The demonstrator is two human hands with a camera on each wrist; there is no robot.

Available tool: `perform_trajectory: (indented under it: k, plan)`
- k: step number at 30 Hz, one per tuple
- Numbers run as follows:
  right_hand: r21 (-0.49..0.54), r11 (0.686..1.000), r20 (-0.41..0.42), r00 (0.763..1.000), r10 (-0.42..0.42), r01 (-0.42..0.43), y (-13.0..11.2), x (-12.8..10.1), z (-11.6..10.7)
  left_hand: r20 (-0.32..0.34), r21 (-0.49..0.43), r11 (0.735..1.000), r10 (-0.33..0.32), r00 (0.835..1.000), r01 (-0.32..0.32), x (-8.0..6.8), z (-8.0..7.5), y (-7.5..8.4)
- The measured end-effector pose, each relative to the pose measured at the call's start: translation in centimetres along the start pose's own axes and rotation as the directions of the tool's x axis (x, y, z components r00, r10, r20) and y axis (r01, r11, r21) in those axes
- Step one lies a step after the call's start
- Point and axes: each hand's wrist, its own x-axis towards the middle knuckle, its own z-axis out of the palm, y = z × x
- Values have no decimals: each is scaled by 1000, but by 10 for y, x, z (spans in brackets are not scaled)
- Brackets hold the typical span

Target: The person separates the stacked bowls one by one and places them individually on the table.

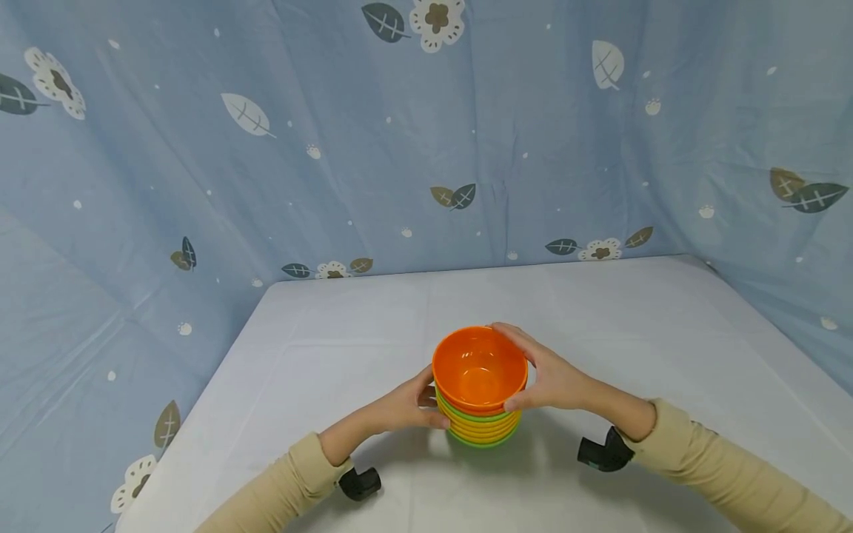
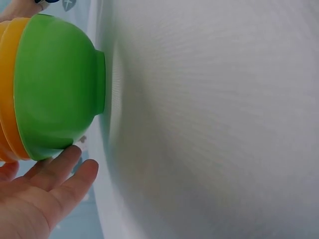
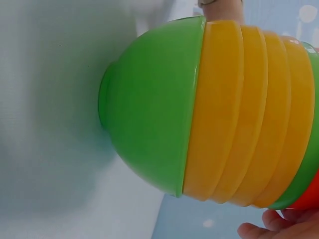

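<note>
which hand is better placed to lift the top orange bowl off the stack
Probably the right hand: its fingers wrap the orange bowl at the rim. The left hand sits lower, against the stack under it, better placed to steady that.

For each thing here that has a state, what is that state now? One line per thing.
Bowl stack: nested, upright on the table.
Orange bowl: on top of the stack, empty.
Green bowl: at the bottom, foot on the table.
Left hand: touches the stack's side, fingers nearly straight.
Right hand: grips the orange bowl's rim.
</note>
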Motion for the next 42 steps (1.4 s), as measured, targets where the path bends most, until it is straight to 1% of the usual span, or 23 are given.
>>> perform_trajectory:
  k: [9, 20, 30, 39, 42]
  plan:
    - [10, 1000, -15, 999, 28, -28, -3, -1, -1, 4, 17, 1000, 26, 1000, -26, 1, 0, 0]
    - [-6, 1000, -36, 999, 7, -7, -5, -1, -4, -3, 24, 999, 26, 1000, -26, 0, 0, 0]
    - [6, 1000, -44, 999, 22, -21, -16, -2, -13, -2, 13, 1000, 27, 1000, -27, 0, 0, 1]
    - [-57, 998, -80, 997, 2, -6, -23, -2, -25, 4, -2, 1000, 31, 1000, -31, 1, 0, 4]
    - [-81, 997, -98, 995, 1, -9, -25, -3, -31, 2, -6, 1000, 21, 1000, -21, 0, 1, 5]
